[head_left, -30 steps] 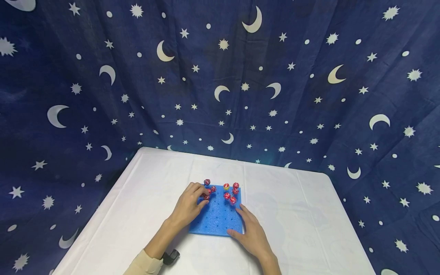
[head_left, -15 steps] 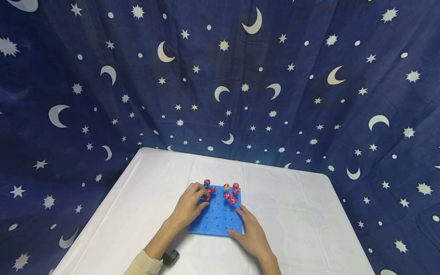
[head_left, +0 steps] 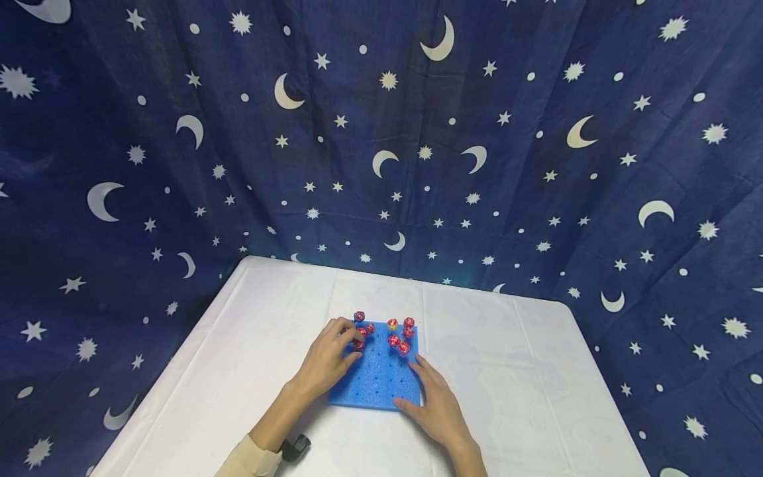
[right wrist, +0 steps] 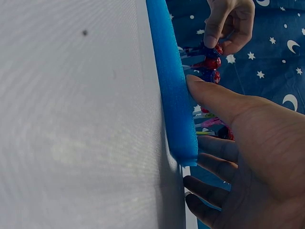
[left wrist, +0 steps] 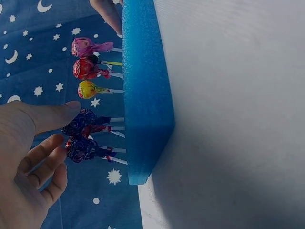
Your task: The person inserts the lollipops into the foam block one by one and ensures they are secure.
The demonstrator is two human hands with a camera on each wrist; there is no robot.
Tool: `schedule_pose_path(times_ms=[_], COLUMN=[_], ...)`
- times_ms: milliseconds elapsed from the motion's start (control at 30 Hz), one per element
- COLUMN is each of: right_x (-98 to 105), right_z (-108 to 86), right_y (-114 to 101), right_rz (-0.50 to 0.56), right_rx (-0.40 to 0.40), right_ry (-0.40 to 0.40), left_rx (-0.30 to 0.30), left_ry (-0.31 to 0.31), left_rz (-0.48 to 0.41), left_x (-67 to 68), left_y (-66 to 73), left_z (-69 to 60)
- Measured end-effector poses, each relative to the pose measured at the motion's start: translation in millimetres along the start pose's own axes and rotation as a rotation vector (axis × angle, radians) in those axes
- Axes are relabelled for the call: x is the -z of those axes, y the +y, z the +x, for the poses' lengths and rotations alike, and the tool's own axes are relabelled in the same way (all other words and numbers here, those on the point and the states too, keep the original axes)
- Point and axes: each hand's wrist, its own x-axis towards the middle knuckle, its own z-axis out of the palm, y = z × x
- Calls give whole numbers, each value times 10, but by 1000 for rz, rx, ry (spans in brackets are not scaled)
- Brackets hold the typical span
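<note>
A blue foam block (head_left: 372, 381) with rows of small holes lies on the table, lollipops standing in its far part. At its left side my left hand (head_left: 324, 358) pinches a dark-wrapped lollipop (right wrist: 211, 51) by the head between thumb and fingers. Its stick reaches the foam; how deep it sits I cannot tell. Close by stand other lollipops, such as a red one (right wrist: 209, 63). My right hand (head_left: 440, 407) rests against the block's right front corner, fingers fairly straight. Beyond it is the second cluster, with a yellow lollipop (left wrist: 87, 89) and a pink one (left wrist: 86, 46).
A white cloth covers the table (head_left: 512, 397) around the block. Behind and at both sides hangs a dark blue curtain (head_left: 381, 252) with moons and stars. A black strap device (head_left: 295, 448) sits on my left wrist.
My left thumb and the near lollipop head beside it have shifted slightly toward me. The right hand and the foam block have stayed in place.
</note>
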Motion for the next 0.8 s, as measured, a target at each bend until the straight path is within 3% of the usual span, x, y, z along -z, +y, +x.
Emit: schedule_pose_path(times_ms=[800], right_x=[-10], right_z=[8], right_y=[15], right_rz=[-5], right_rx=[-6], right_ry=[-5], left_rx=[2], left_ry=[1], left_rz=[-56], left_x=[51], left_y=[-7], left_z=[-111])
